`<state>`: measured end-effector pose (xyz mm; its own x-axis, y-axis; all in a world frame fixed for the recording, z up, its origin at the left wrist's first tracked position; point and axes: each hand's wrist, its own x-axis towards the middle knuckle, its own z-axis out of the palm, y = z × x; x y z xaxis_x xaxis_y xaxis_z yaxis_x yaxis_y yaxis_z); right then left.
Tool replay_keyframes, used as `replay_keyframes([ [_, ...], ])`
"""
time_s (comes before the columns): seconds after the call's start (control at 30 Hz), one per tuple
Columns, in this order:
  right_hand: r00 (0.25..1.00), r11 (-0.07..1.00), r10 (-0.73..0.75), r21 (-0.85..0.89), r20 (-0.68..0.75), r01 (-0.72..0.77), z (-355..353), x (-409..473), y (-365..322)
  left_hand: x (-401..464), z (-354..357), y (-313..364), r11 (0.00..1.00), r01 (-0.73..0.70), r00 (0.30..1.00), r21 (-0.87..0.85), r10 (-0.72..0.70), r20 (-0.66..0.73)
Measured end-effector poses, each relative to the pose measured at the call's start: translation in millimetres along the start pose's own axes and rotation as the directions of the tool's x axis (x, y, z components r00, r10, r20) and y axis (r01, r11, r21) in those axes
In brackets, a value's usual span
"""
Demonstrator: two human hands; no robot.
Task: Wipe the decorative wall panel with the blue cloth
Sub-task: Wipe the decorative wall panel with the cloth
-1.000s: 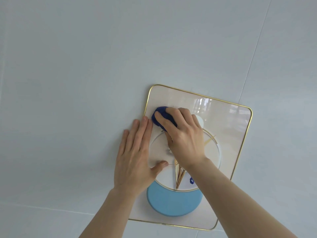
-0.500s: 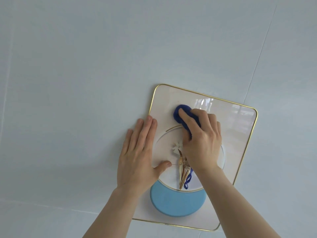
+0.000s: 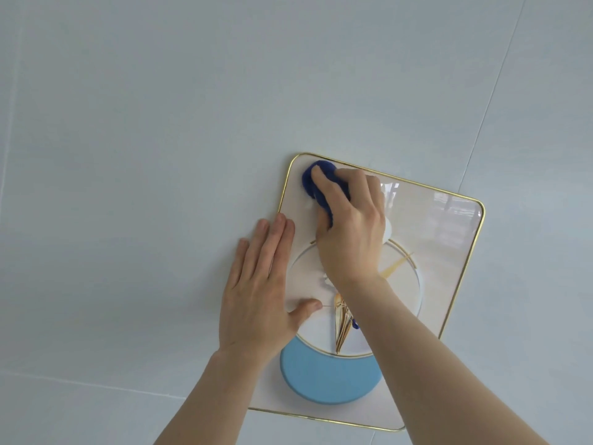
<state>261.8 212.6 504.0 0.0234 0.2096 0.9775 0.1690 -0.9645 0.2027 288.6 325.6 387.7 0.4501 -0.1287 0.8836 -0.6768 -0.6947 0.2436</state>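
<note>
The decorative wall panel (image 3: 446, 239) is glossy cream with a thin gold rim, a white circle, gold fan lines and a light blue disc (image 3: 327, 377) at the bottom. A dark blue cloth (image 3: 313, 179) is bunched against the panel's upper left corner. My right hand (image 3: 349, 226) is closed on the cloth and presses it to the panel. My left hand (image 3: 260, 290) lies flat with fingers spread over the panel's left edge, thumb on the white circle. It holds nothing.
Pale grey wall tiles (image 3: 160, 155) surround the panel, with thin grout lines running diagonally at the right and along the lower left. Nothing else is on the wall.
My right hand has slid the cloth from the panel's upper middle up and left to the upper left corner. My left hand has stayed flat on the left edge.
</note>
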Motion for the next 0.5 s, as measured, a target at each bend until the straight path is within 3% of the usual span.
replay_keyframes([
  [0.2,0.986,0.987,-0.140,-0.072,0.085,0.146,-8.7,-33.8,3.9,0.0,-2.0,-0.4,0.999,0.007,1.000,0.033,-0.007,-0.016],
  [0.5,0.950,0.960,-0.201,-0.145,0.241,0.240,-41.7,-57.4,32.2,1.3,-12.6,-5.8,0.998,-0.030,0.999,0.052,0.029,0.017],
])
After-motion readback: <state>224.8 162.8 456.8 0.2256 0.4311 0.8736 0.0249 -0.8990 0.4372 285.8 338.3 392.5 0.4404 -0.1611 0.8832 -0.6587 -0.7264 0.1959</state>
